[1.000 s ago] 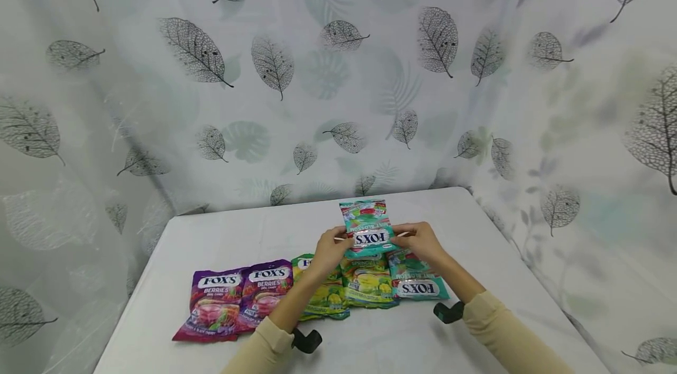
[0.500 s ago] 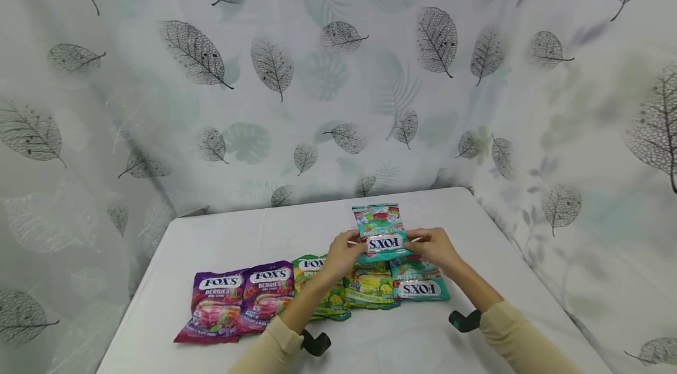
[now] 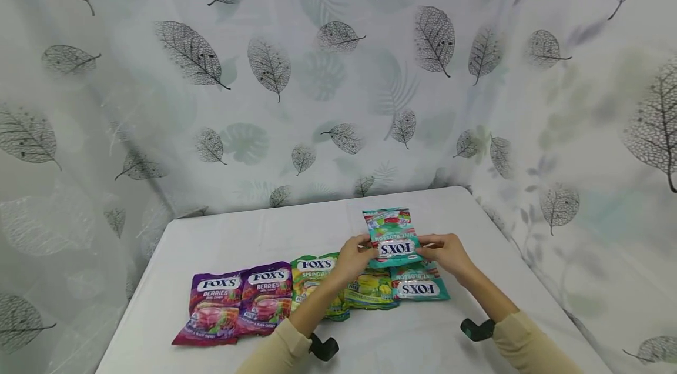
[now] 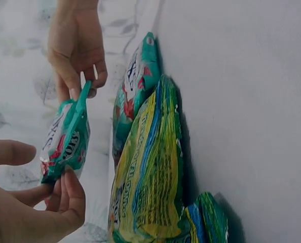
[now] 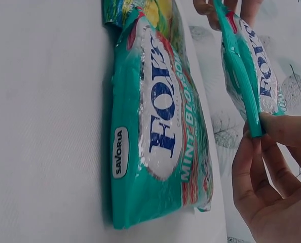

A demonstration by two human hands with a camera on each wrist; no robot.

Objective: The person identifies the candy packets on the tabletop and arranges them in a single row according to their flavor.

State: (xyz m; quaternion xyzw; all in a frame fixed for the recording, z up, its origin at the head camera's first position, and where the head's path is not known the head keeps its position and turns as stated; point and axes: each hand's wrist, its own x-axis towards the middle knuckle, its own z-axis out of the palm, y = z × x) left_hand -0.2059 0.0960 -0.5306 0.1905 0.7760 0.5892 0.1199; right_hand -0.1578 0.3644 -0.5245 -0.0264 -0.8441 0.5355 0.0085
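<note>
A teal Fox's Mint Blossom candy bag (image 3: 392, 233) is held up between both hands, its lettering upside down in the head view. My left hand (image 3: 357, 259) grips its left edge, fingers behind and below it in the left wrist view. At the opposite edge, my right hand (image 3: 446, 253) pinches the bag's corner between thumb and fingers (image 5: 257, 172). Below lies a second teal Mint Blossom bag (image 5: 160, 116), also upside down in the head view. Beside it is a yellow-green candy bag (image 3: 370, 290), partly hidden by the held bag and left hand.
Another yellow-green candy bag (image 3: 314, 271) lies left of those, partly behind the left forearm. Two purple Berries candy bags (image 3: 215, 306) overlap at the row's left end. All rest on a white table (image 3: 222, 239) before a leaf-print curtain (image 3: 296, 97).
Both hands have moved the held teal bag to the right and slightly nearer, over the second teal bag. The row of bags on the table has stayed put.
</note>
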